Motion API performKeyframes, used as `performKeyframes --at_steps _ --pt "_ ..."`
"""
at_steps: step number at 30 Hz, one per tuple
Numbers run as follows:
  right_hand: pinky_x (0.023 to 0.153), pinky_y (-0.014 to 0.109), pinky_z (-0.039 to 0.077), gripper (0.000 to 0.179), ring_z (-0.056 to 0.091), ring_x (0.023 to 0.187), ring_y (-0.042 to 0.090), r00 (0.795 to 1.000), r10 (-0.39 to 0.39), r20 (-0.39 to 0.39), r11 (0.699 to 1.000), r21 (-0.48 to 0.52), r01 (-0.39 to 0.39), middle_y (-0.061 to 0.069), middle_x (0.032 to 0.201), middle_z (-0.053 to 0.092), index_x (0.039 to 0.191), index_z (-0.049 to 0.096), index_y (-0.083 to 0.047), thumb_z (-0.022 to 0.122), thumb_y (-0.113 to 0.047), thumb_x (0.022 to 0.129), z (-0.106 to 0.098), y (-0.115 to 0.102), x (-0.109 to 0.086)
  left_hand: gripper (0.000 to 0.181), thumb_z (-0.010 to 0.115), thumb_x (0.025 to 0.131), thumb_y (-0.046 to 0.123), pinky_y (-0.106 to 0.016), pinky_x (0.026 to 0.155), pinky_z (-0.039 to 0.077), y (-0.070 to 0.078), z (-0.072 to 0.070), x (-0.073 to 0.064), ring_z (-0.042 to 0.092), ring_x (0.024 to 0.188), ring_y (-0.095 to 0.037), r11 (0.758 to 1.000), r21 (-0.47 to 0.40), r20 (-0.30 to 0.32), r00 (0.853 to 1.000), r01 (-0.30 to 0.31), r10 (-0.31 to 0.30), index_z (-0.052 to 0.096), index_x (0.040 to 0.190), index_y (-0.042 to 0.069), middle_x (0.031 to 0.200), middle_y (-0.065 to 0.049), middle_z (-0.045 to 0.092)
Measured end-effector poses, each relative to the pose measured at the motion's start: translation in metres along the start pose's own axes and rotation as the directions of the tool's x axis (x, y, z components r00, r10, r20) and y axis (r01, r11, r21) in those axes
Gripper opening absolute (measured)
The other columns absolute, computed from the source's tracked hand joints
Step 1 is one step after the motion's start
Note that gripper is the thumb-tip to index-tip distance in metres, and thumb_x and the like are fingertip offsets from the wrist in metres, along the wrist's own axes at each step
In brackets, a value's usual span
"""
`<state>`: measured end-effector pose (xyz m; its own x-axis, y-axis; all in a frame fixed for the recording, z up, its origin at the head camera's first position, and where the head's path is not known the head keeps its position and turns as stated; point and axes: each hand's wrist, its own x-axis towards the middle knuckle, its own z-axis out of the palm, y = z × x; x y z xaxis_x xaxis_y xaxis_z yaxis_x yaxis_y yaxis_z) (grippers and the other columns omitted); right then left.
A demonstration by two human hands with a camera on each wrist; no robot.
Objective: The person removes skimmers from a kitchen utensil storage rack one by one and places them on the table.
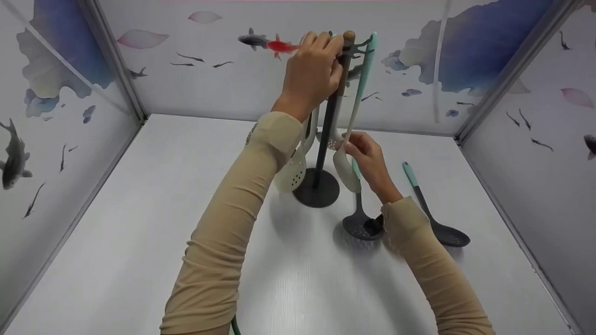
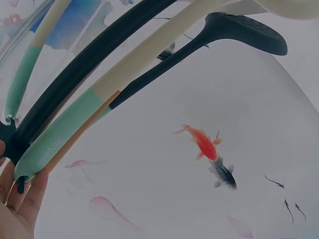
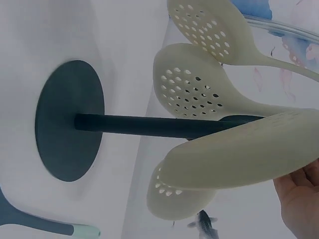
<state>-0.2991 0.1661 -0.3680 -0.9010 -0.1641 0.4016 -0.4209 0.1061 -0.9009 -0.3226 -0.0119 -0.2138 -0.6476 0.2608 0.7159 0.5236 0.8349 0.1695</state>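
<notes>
Pale utensils (image 1: 292,174) are hanging, the left hand (image 1: 311,74) is gripping the stand (image 1: 325,139), the right hand (image 1: 370,160) is pinching the hooked spoon (image 1: 347,171), and dark utensils (image 1: 449,235), seemingly the remaining ones, are lying on the bench (image 1: 163,209).

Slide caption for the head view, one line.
Left hand grips the rack near its top; right hand holds a mint-handled utensil.

Room to pass lies over the white counter (image 1: 135,209) left of the black round-based stand (image 1: 316,195). Right of it, a black perforated skimmer (image 1: 355,224) and black mint-handled spoon (image 1: 448,236) obstruct; hanging cream perforated utensils (image 1: 291,174) crowd it.
</notes>
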Motion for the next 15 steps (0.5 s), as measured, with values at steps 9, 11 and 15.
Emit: performKeyframes --at_steps 9,11,15 --pt "0.084 0.023 0.050 0.027 0.060 0.091 0.021 0.995 0.067 -0.078 0.995 -0.070 -0.073 -0.003 0.091 0.061 0.117 0.054 0.008 0.050 -0.002 0.093 -0.019 -0.006 -0.018 0.027 0.046 0.093 0.018 -0.026 0.088 0.050 0.000 0.002 0.000 0.050 0.104 -0.019 1.000 -0.015 -0.001 1.000 0.005 -0.005 0.058 0.115 0.010 0.107 -0.006 0.059" --pt "0.080 0.020 0.049 0.027 0.059 0.089 0.018 0.992 0.085 -0.093 0.987 -0.126 -0.096 -0.002 0.091 0.061 0.117 0.054 0.008 0.051 -0.003 0.092 -0.026 -0.003 -0.023 0.025 0.046 0.093 0.018 -0.026 0.088 0.050 0.000 0.002 0.000 0.050 0.103 -0.019 1.000 -0.013 -0.003 1.000 0.007 -0.007 0.058 0.113 0.010 0.107 -0.006 0.059" --pt "0.073 0.016 0.043 0.032 0.053 0.086 0.007 0.981 0.143 -0.133 0.951 -0.256 -0.173 0.005 0.097 0.061 0.121 0.055 0.003 0.053 -0.015 0.094 -0.051 0.023 -0.031 0.023 0.045 0.092 0.018 -0.027 0.087 0.051 0.000 0.001 0.001 0.050 0.103 -0.019 1.000 -0.016 -0.010 1.000 0.008 -0.008 0.058 0.109 0.009 0.106 -0.006 0.059"
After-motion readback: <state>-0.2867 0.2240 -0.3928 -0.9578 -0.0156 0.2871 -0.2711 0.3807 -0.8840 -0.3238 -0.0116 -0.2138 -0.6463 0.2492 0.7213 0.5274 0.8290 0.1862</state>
